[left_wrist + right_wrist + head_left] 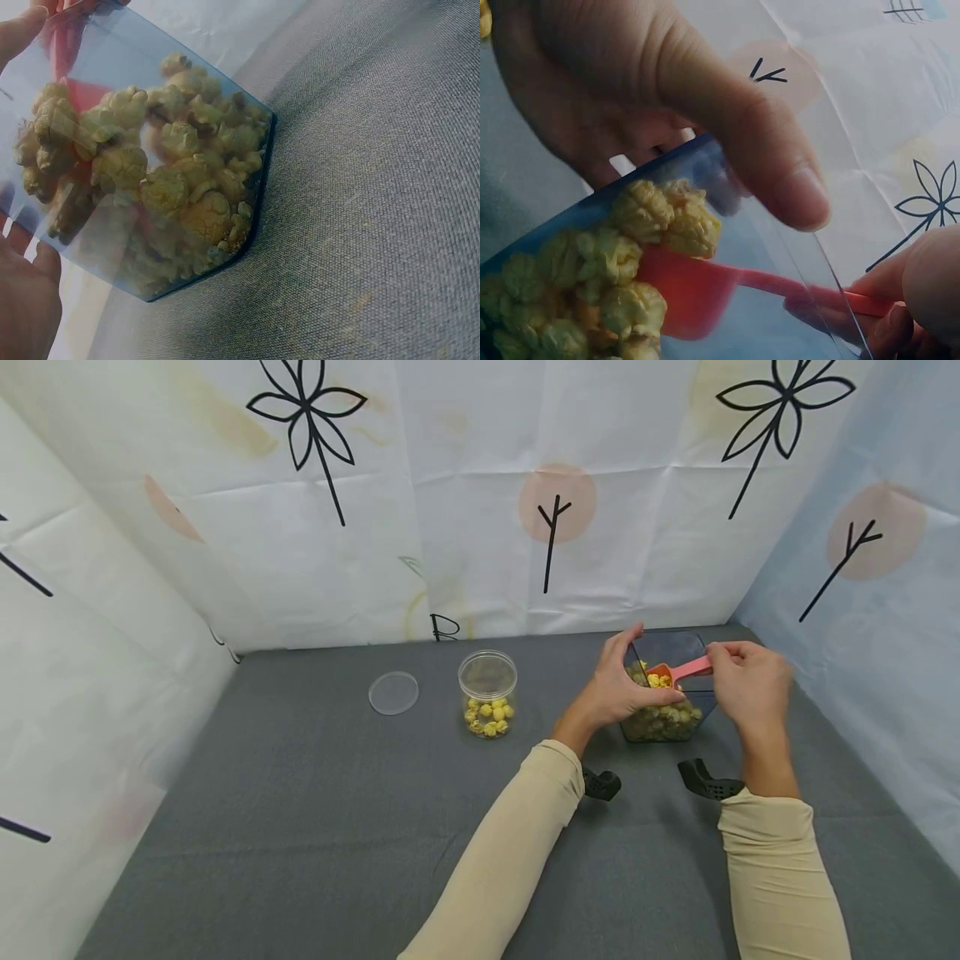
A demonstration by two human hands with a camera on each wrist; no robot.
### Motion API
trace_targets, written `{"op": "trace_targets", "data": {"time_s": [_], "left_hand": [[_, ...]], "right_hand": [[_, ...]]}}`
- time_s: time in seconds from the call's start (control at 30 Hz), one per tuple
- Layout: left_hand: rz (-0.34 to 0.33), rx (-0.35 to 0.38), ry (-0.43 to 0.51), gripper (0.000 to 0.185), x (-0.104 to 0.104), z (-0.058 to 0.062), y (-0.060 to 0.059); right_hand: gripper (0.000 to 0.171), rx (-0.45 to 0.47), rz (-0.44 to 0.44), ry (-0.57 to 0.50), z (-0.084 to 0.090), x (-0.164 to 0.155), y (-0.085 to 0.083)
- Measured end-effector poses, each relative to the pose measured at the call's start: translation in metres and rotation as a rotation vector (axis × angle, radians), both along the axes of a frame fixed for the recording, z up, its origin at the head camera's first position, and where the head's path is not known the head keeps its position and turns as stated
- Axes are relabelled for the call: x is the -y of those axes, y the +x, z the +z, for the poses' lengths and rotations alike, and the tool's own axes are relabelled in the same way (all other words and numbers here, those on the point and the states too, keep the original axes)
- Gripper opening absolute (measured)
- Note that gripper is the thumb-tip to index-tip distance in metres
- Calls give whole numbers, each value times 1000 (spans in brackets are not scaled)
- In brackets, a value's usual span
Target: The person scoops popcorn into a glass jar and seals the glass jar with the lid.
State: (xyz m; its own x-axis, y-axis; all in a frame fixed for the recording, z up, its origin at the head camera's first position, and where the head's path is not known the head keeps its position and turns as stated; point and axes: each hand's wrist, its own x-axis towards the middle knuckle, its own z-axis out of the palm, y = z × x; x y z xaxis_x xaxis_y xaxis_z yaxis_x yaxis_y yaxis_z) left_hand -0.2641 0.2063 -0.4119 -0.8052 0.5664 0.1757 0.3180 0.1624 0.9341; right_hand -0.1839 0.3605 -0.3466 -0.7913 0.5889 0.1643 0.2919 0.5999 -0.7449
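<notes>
1. The bench (300, 827) carries everything, with the backdrop wall (480, 527) behind it and side walls to its left and right.
2. The lid (393, 692) lies flat on the bench, farthest left of the things.
3. The round jar (487, 692) stands just right of the lid, apart from it, with popcorn pieces in its bottom.
4. The container (667, 693) stands right of the jar, well apart, near the back right corner, with popcorn (172, 187) in it.
5. The left hand (618, 685) is against the container's left side; the right hand (750, 681) is at its right.
6. The scoop (678, 672) reaches from the right hand over the rim into the container, popcorn lying in its bowl.
</notes>
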Motion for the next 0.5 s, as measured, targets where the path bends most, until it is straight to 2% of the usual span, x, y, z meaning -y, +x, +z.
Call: {"op": "trace_targets", "data": {"time_s": [0.1, 0.3, 0.5], "left_hand": [[0, -1, 1, 108, 0, 1, 0], [-4, -5, 6, 108, 1, 2, 0], [-8, -8, 6, 109, 1, 1, 0]], "right_hand": [[51, 7, 0, -5, 1, 0, 0], [52, 9, -61, -105, 3, -1, -1], [50, -5, -85, -150, 0, -4, -2]]}}
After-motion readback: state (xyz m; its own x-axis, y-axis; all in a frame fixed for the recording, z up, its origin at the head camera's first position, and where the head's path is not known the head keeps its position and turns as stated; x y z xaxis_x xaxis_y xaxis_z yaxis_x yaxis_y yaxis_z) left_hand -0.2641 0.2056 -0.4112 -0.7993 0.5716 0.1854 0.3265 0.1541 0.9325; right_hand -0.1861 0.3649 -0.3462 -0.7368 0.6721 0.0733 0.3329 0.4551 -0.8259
